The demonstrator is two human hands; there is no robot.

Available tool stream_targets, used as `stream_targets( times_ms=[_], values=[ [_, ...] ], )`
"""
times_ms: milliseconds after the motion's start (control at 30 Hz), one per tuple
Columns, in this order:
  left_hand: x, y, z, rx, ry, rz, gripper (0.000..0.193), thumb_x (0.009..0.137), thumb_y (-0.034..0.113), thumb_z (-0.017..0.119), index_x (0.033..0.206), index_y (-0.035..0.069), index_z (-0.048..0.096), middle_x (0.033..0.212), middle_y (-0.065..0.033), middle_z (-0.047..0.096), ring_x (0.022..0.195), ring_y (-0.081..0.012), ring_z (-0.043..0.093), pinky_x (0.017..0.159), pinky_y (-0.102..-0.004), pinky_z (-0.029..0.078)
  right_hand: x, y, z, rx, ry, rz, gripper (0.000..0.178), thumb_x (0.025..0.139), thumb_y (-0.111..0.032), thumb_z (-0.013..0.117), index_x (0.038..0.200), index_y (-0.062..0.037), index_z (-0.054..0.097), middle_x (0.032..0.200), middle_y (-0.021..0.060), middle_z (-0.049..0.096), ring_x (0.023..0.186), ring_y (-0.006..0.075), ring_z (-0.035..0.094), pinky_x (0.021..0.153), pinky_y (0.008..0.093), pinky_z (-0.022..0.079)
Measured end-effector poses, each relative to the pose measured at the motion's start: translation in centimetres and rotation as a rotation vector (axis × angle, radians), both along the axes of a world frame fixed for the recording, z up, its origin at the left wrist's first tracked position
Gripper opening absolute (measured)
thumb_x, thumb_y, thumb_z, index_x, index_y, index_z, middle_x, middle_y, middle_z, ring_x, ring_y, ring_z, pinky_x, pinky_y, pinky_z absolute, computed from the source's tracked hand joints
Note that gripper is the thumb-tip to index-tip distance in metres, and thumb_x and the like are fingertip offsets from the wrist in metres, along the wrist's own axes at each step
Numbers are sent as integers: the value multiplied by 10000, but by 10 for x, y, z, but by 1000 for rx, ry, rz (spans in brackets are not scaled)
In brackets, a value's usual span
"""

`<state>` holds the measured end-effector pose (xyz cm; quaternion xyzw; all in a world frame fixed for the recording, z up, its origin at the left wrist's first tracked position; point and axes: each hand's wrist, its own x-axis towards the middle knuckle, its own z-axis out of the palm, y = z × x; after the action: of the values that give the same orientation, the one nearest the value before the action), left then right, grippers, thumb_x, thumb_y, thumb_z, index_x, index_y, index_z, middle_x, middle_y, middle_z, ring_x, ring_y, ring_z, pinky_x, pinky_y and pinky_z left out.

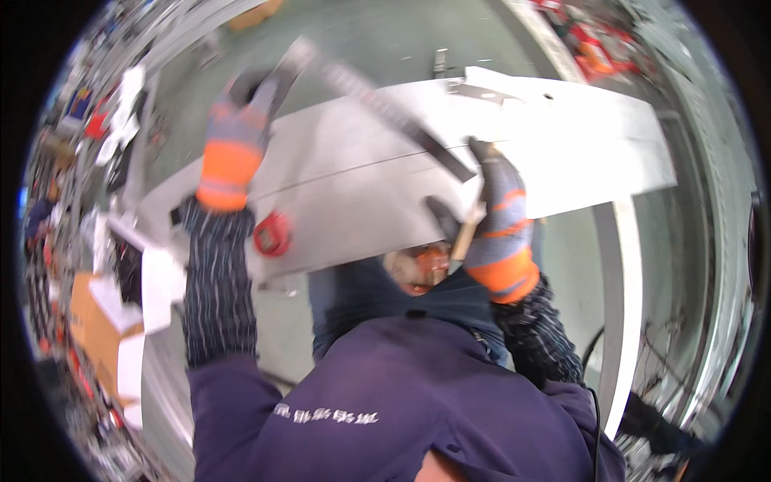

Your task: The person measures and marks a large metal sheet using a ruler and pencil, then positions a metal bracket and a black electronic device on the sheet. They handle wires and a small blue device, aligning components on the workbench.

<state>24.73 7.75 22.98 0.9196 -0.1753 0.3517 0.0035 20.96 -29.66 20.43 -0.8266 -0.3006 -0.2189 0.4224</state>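
My left hand [242, 132], in a grey and orange glove, is closed on the far-left end of a long, flat steel ruler [385, 108]. The ruler slants down to the right over a pale sheet-metal panel [345, 217] and is smeared by motion. Close to its other end is my right hand [499, 217], also gloved, with thumb and forefinger spread apart. A tan strip [466, 234] shows beside the right palm; whether the hand holds it I cannot tell. A red tape measure [273, 234] lies on the panel's near left part, by my left forearm.
Small metal pieces [482, 93] lie at the panel's far edge. A pale frame beam [625, 297] runs along the right. An open cardboard box [104, 337] stands at left, before cluttered shelving. Red and orange items [593, 52] are at far right.
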Motion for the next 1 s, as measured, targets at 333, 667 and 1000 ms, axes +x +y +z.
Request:
stream_targets(
  times_ms=[333,667,1000],
  values=[
    [-82,-128,-28,-1268,208,-3,432,1049,115,584,1454,-27,544,1340,-135,630,1175,-208,615,1006,-339,516,60,-113,-24,-139,198,-202,427,995,-128,661,1395,-8,573,1031,155,711,989,290,724,844,406,573],
    [-228,-137,-69,-1644,841,35,341,1055,166,631,1363,19,629,1262,-87,692,1170,-156,667,982,-316,555,247,-470,-139,-400,280,-693,419,968,-192,619,1355,-31,632,1111,198,734,985,302,689,891,411,542],
    [-330,-46,-176,-2205,772,227,596,1060,494,597,1466,60,557,1310,-123,674,1163,-262,681,999,-453,576,264,-461,-133,-526,245,-770,558,980,-227,626,1513,-102,519,1321,253,686,1197,403,675,985,457,535]
  ],
)
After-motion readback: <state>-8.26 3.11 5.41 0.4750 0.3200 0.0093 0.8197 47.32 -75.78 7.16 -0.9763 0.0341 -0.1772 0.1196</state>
